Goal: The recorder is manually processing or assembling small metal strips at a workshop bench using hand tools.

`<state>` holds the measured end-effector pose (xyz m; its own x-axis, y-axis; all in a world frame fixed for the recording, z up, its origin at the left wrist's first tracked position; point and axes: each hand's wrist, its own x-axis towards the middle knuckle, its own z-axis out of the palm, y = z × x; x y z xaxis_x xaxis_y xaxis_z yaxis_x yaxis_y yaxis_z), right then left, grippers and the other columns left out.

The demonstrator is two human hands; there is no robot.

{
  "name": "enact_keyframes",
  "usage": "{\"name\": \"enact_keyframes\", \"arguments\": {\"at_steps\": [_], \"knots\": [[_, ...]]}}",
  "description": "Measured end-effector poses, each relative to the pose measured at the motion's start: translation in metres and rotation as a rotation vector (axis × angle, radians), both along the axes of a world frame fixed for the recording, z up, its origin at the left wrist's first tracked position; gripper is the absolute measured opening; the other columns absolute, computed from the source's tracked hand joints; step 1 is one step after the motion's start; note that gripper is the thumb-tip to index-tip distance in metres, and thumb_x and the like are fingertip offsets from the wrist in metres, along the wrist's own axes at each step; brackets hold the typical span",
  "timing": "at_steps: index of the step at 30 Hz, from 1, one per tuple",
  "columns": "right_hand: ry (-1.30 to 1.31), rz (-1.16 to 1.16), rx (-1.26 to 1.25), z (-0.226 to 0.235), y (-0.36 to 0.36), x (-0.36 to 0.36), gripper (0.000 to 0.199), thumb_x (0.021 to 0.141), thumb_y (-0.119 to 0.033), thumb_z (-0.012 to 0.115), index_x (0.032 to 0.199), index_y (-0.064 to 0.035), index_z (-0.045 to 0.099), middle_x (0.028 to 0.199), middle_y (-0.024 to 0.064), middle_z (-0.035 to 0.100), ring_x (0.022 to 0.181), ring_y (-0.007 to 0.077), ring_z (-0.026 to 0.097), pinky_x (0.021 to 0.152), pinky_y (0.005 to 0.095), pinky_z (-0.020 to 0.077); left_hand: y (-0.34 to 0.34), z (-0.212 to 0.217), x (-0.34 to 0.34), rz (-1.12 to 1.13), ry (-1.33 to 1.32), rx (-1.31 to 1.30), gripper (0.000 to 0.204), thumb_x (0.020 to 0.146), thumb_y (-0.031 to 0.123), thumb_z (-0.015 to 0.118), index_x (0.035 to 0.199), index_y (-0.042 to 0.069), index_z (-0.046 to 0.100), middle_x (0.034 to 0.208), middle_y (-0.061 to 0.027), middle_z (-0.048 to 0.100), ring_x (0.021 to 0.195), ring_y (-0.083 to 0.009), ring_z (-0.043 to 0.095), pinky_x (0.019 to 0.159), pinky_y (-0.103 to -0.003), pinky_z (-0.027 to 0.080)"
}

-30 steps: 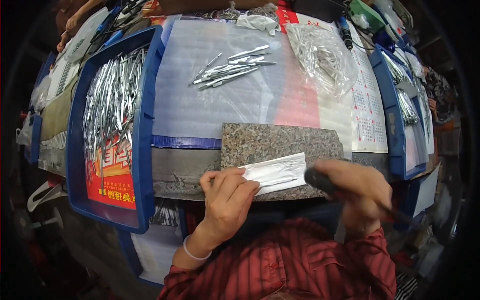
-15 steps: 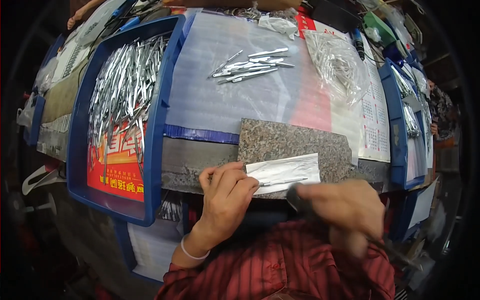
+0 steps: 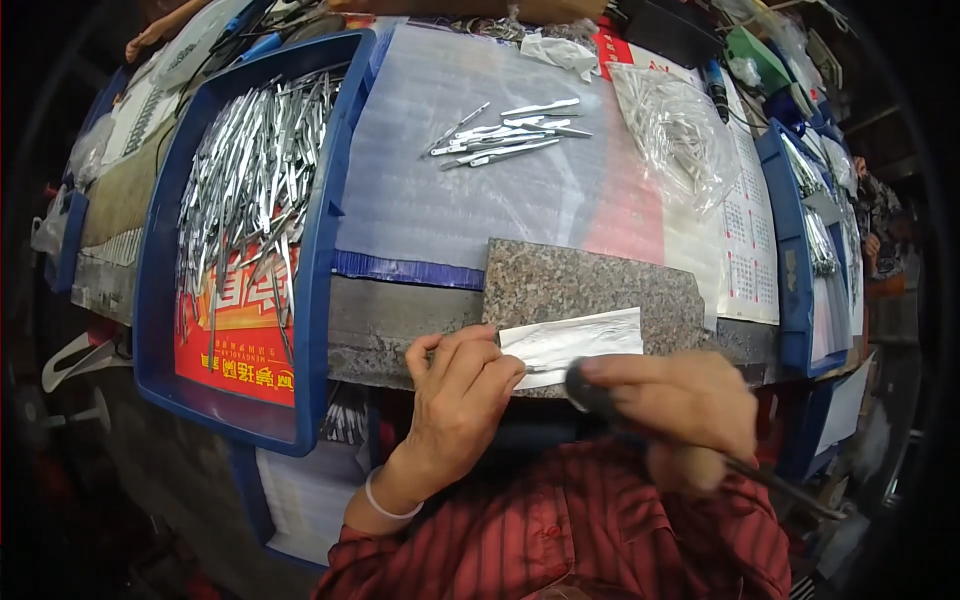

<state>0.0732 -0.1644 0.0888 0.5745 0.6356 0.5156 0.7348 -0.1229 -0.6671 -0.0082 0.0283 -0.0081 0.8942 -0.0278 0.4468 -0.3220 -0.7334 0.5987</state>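
My left hand is closed at the left end of a white sheet, its fingertips pinching a thin silvery metal piece that lies along the sheet's near edge. Beneath the sheet is a speckled stone slab. Smeared by motion, my right hand is wrapped round a dark tool; the tool's rounded black end points at the sheet's near edge, and its thin shaft sticks out behind the hand to the lower right. The tool's exact kind cannot be made out.
A blue tray heaped with similar metal pieces stands left. Several more pieces lie on the plastic-covered table. A clear plastic bag lies at the right, before another blue tray. Another person's hand shows far left.
My right hand and the tool have shifted slightly left and up, the shaft swinging higher. My left hand stays at the sheet, and the metal piece shows less clearly.
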Motion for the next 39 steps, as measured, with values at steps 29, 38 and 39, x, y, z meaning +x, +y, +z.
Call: {"name": "enact_keyframes", "arguments": {"at_steps": [29, 38, 39], "knots": [[1.124, -0.086, 0.128, -0.038, -0.06, -0.048, 0.015, 0.095, -0.006, 0.06, 0.107, 0.0023, 0.065, 0.079, 0.0075, 0.067, 0.055, 0.0047, 0.054, 0.048, 0.0192, 0.0405, -0.02, 0.049, -0.052, -0.032, 0.023, -0.192, 0.02, 0.073, -0.006, 0.074, 0.088, 0.003, 0.064, 0.085, -0.0109, 0.067, 0.085, -0.0278, 0.068, 0.079, -0.037, 0.048], [0.927, -0.014, -0.012, -0.044, -0.051, -0.056, 0.013, 0.092, -0.006, 0.064, 0.1, 0.0041, 0.068, 0.083, 0.0092, 0.071, 0.076, 0.015, 0.07, 0.067, 0.0256, 0.0544, -0.02, 0.042, -0.083, 0.027, 0.243, -0.379, 0.013, 0.079, -0.005, 0.069, 0.092, -0.001, 0.066, 0.087, -0.0112, 0.067, 0.083, -0.0237, 0.067, 0.076, -0.032, 0.05], [0.928, -0.01, -0.013, -0.046, -0.05, -0.057, 0.013, 0.092, -0.006, 0.064, 0.1, 0.0041, 0.068, 0.083, 0.0092, 0.071, 0.076, 0.015, 0.07, 0.067, 0.0256, 0.0544, -0.02, 0.042, -0.086, 0.031, 0.32, -0.42, 0.013, 0.082, -0.004, 0.067, 0.095, -0.002, 0.067, 0.087, -0.0107, 0.067, 0.082, -0.0217, 0.066, 0.074, -0.029, 0.05]]}}
